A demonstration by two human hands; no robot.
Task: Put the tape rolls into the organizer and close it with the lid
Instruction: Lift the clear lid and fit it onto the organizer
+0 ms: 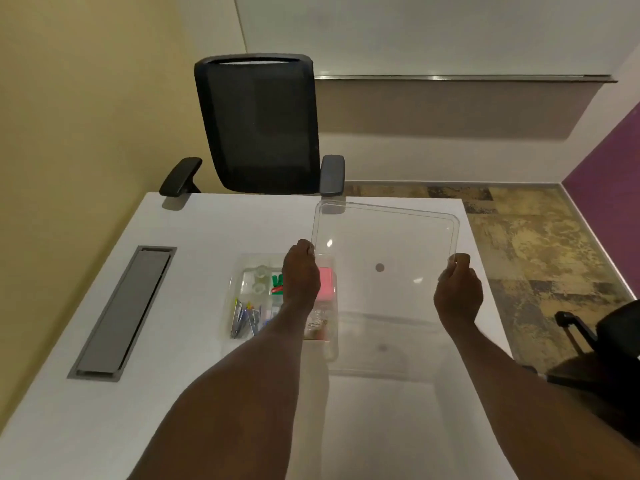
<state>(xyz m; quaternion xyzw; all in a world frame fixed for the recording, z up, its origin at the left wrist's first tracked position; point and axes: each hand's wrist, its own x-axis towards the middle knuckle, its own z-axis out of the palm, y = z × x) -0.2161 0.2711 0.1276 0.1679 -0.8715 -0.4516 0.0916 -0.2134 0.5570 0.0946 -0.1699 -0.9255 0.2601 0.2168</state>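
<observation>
ok so I've got one clear lid point(384, 258) up off the white desk point(173, 341), tilted, held by its two side edges. My left hand point(300, 277) has its fingers curled tight onto the lid's left edge, and my right hand point(458, 292) is pinching the right edge the same way. One clear organizer point(239, 271) sits on the desk, down and left of the lid, partly hidden behind my left arm. Inside it I count two clear tape rolls point(259, 279), one behind the other in the far-left compartment. Next to those there's something green and red, then a pink block point(326, 284), and a bunch of pens point(244, 318) in the near-left compartment. The rest is too blurry to call. One black mesh chair point(259, 123) stands across the desk, plus one grey cable hatch point(123, 311) at left
</observation>
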